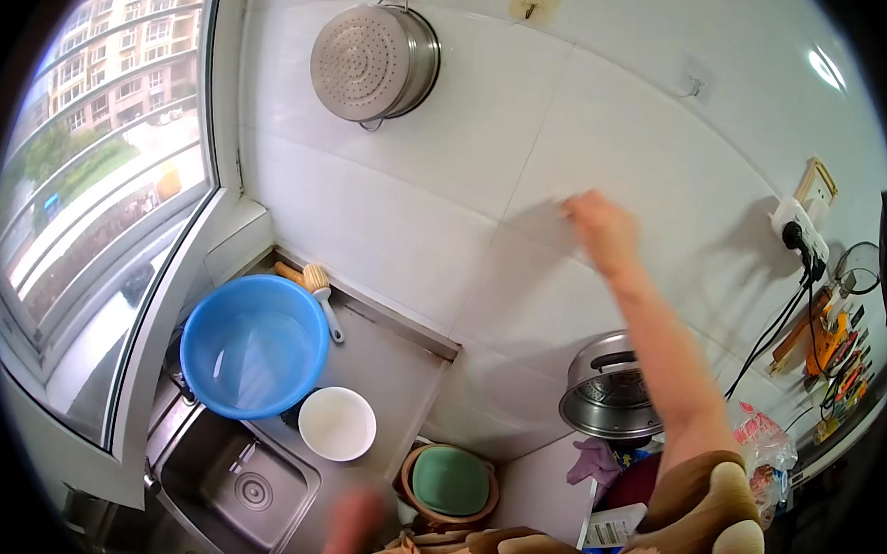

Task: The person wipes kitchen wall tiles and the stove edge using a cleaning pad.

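A kitchen: steel sink (pixel 201 471), dish brush (pixel 324 299), perforated pot (pixel 363 65).

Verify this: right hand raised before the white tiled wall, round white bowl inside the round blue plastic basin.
Wrong: the head view shows the round white bowl beside, not inside, the round blue plastic basin. The right hand is raised.

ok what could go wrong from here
The blurred left hand is near the white bowl in view; a careless sweep might knock it.

With the right hand up by the wall, the forearm might bump the steel cookware with a black handle partly hidden behind it, though their gap is hard to judge.
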`<act>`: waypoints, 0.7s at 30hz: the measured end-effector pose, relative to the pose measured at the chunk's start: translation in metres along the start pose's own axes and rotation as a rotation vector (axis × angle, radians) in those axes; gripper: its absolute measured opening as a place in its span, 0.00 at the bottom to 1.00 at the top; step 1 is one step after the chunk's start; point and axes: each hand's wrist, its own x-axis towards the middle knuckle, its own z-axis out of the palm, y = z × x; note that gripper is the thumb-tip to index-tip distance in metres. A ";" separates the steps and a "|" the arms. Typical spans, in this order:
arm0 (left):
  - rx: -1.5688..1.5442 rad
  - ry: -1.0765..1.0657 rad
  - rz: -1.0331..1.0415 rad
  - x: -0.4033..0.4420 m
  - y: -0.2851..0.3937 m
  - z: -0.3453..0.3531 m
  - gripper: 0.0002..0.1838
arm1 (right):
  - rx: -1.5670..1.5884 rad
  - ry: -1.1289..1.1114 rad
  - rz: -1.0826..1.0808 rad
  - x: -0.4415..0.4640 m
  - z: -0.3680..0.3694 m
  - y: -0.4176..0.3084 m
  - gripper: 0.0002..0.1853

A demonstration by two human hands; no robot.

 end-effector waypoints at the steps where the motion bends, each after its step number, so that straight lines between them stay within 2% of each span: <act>1: -0.029 0.083 0.028 -0.001 0.002 -0.001 0.04 | -0.013 0.118 0.100 0.009 -0.019 0.016 0.04; 3: -0.072 0.192 0.056 -0.001 0.005 -0.002 0.04 | -0.072 0.324 0.316 0.038 -0.066 0.043 0.04; 4: -0.082 0.209 0.049 0.003 0.007 -0.003 0.05 | -0.079 0.389 0.288 0.042 -0.077 0.053 0.04; 7: -0.057 0.142 0.021 0.004 0.007 -0.004 0.05 | -0.178 0.289 0.275 0.015 -0.037 0.028 0.05; 9: -0.027 0.150 0.049 0.003 0.004 -0.005 0.05 | -0.098 -0.033 -0.023 -0.037 0.010 0.009 0.06; 12: -0.052 0.155 0.060 -0.001 0.001 -0.003 0.05 | 0.102 0.056 0.033 -0.049 -0.006 0.011 0.05; 14: 0.006 -0.004 -0.001 -0.011 0.001 -0.004 0.04 | -0.048 0.144 0.140 -0.022 -0.042 0.035 0.05; 16: 0.066 -0.144 -0.033 -0.002 0.001 -0.004 0.05 | -0.068 0.399 0.331 0.014 -0.071 0.060 0.03; 19: 0.116 -0.266 -0.055 0.000 0.002 -0.007 0.05 | -0.070 0.399 0.305 0.019 -0.049 0.041 0.04; 21: 0.120 -0.252 -0.052 0.001 0.005 -0.007 0.05 | -0.141 0.049 0.108 -0.027 -0.002 0.008 0.04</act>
